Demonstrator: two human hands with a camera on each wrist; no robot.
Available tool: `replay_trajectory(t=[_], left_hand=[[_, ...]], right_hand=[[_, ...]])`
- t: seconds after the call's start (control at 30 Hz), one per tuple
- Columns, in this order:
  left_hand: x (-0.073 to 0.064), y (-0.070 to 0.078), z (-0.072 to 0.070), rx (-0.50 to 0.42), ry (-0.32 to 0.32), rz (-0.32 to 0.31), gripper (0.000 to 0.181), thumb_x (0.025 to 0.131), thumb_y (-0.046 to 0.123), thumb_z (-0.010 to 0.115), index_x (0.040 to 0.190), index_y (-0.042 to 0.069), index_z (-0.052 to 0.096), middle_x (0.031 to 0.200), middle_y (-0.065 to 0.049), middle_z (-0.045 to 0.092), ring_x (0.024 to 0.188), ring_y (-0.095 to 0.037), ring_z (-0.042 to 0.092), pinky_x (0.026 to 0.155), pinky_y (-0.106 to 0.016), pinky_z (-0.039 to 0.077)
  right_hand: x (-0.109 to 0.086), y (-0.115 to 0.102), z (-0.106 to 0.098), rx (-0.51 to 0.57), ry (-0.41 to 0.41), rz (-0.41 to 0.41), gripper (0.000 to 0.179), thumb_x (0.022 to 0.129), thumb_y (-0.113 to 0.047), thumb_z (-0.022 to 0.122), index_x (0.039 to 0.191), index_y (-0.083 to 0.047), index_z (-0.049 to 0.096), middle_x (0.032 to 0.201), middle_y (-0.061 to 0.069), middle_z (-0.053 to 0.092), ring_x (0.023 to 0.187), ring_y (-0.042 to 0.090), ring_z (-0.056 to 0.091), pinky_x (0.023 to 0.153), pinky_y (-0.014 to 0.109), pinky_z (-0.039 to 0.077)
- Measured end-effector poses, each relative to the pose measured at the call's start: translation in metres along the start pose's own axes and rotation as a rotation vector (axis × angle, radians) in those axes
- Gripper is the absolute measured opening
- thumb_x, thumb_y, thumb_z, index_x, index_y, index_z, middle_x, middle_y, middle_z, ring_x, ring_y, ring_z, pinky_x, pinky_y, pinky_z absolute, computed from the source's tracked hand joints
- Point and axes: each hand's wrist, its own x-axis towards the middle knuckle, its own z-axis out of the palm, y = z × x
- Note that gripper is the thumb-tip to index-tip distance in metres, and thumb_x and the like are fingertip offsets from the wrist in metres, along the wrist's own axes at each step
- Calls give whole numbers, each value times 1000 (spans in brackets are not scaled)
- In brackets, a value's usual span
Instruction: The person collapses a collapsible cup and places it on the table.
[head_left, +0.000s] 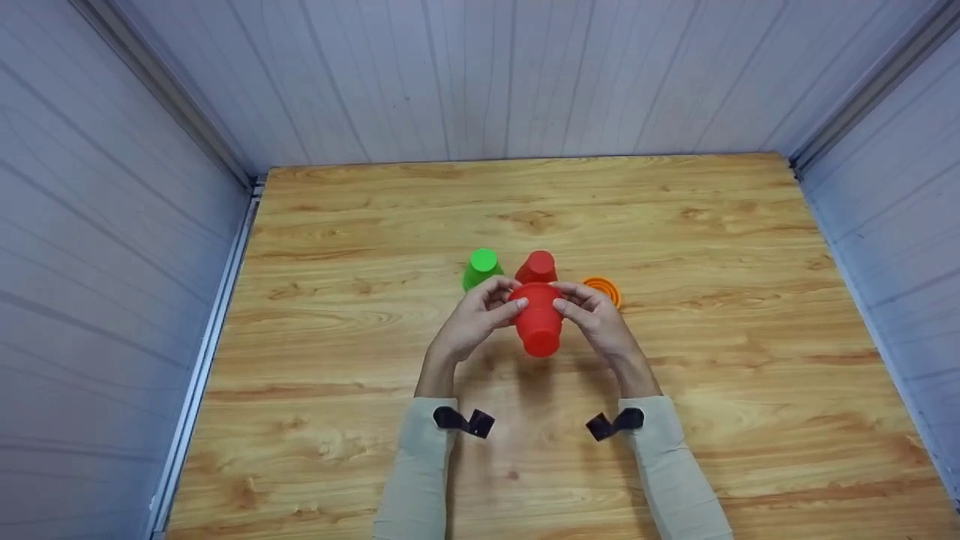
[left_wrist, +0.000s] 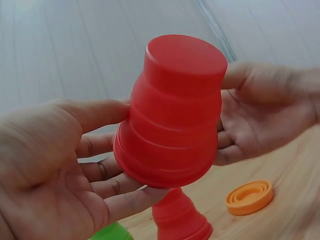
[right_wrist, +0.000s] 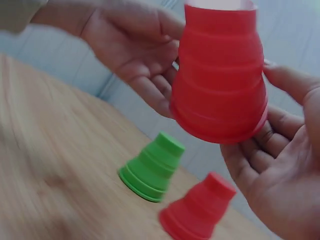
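Note:
A red collapsible cup (head_left: 539,319), extended into ridged tiers, is held up in front of me by both hands. Its wide rim is away from me and its narrow base (left_wrist: 187,54) tilts toward me. My left hand (head_left: 472,319) grips the left side, thumb on the wall and fingers at the rim. On the opposite side my right hand (head_left: 600,322) holds it the same way. Just beyond stand a green collapsible cup (right_wrist: 152,167) and a second red cup (right_wrist: 197,210), both extended and rim down. A flattened orange collapsible cup (left_wrist: 249,197) lies to the right.
The wood-grain table (head_left: 337,337) stretches out on both sides of the hands. Pale panelled walls (head_left: 480,75) close off its back, left and right. A black wrist mount (head_left: 465,421) sits on each pale sleeve.

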Motion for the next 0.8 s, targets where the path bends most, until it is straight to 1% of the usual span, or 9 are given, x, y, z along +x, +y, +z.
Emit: replay_trajectory(t=[0.1,0.2,0.27,0.37,0.47,0.57,0.73,0.8], left_hand=[[0,3,0,78,0,0,33,89,20,68,117,6,56,99,-7,57,87,-18,60,81,-33,57],[1,5,-1,129,-9,12,30,88,18,68,113,3,58,95,-8,59,84,-18,61,78,-33,58],[1,7,-1,163,-16,24,29,88,17,69,110,1,59,94,-8,61,82,-17,63,77,-33,58],[0,9,-2,215,-16,31,26,88,17,69,106,0,60,92,-10,63,79,-16,64,75,-32,58],[0,11,-1,269,-9,36,22,89,17,67,104,1,60,92,-9,63,79,-16,65,72,-31,59],[1,11,-1,312,9,49,17,91,16,64,101,2,61,91,-9,62,78,-16,64,69,-30,59],[3,10,1,389,56,95,15,93,18,62,99,4,62,88,-7,61,77,-14,61,65,-27,57],[4,9,2,367,63,98,18,93,20,61,101,4,63,89,-6,60,77,-13,61,65,-27,57]], right_hand=[[0,-5,-2,-179,16,18,37,90,-17,66,123,0,59,106,5,66,97,19,61,89,27,52],[0,-8,-4,-263,3,35,38,89,-17,68,121,2,60,105,6,66,94,21,62,87,27,53],[0,-9,-4,-291,-14,40,37,88,-18,68,119,2,61,103,6,66,91,21,63,84,27,54],[1,-10,-2,-308,-15,41,34,88,-17,69,115,2,62,99,6,67,86,20,63,80,26,54],[2,-10,1,-332,10,17,31,88,-16,69,111,3,63,96,5,67,83,18,61,76,24,54],[3,-10,5,-360,54,-12,27,88,-12,68,110,5,64,94,6,67,83,17,60,74,22,53],[6,-8,9,-411,114,-56,25,89,-9,65,109,6,64,92,4,67,81,13,60,71,20,52],[7,-7,9,-399,122,-67,25,90,-9,65,109,7,64,91,3,68,80,11,62,70,20,52]])
